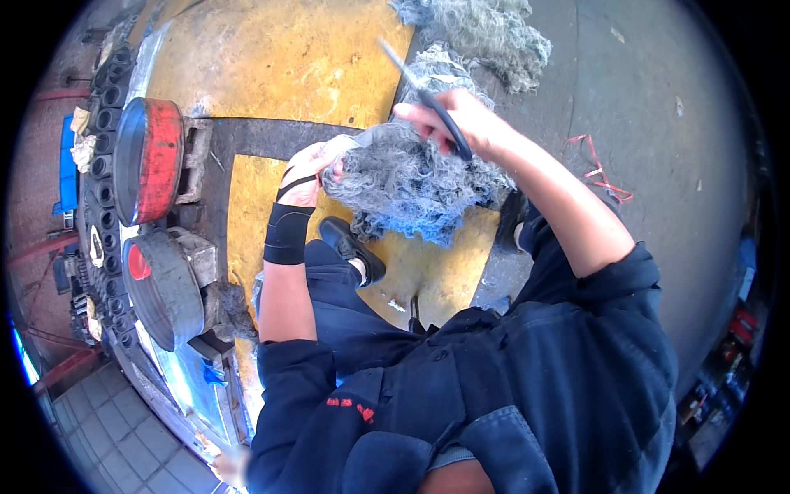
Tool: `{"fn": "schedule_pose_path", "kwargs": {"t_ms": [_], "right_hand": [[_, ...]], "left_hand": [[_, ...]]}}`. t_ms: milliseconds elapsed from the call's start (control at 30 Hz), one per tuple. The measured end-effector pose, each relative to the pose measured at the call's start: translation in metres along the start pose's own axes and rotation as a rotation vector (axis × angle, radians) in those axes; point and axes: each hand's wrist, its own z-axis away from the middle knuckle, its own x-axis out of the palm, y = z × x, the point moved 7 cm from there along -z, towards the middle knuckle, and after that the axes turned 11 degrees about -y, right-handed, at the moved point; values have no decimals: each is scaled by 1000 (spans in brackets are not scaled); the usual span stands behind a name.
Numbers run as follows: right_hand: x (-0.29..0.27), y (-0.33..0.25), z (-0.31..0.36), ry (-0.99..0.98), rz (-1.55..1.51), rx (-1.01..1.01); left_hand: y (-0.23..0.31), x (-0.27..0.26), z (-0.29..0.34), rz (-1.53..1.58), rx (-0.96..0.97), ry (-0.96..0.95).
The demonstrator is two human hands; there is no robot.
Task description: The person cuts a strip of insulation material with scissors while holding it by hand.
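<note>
In my right hand (pixel 461 119) is a pair of scissors (pixel 400 64), blurred, with a grey blade pointing up and left and a curved black handle across the hand. I can make out only one blade. Below that hand hangs a shaggy wad of grey yarn waste (pixel 407 177), bluish along its lower edge. My left hand (pixel 306 171), with a black wrist wrap, grips the wad's left side beside a pale piece of it. More grey yarn waste (pixel 494 37) lies on the floor beyond.
Yellow boards (pixel 280 62) cover part of the dark floor (pixel 650 107). To my left stand a red round drum (pixel 160 160) and a grey one (pixel 169 288), beside concrete blocks (pixel 195 160). Red strapping (pixel 594 158) lies at the right. My shoe (pixel 354 251) is under the wad.
</note>
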Motion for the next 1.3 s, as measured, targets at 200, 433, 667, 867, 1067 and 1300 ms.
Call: {"fn": "schedule_pose_path", "kwargs": {"t_ms": [200,433,667,867,1067,1300], "right_hand": [[83,23,17,-524,-296,271],[113,42,24,-680,-441,371],[124,39,18,-655,-565,349],[119,31,7,-557,-568,252],[111,30,6,-460,-418,264],[102,17,17,-447,-321,213]], "left_hand": [[5,-4,4,68,49,-25],[15,-3,6,60,152,22],[22,7,10,-30,168,43],[21,22,6,-53,151,-25],[25,28,5,-53,174,8],[36,44,8,86,207,-199]]}}
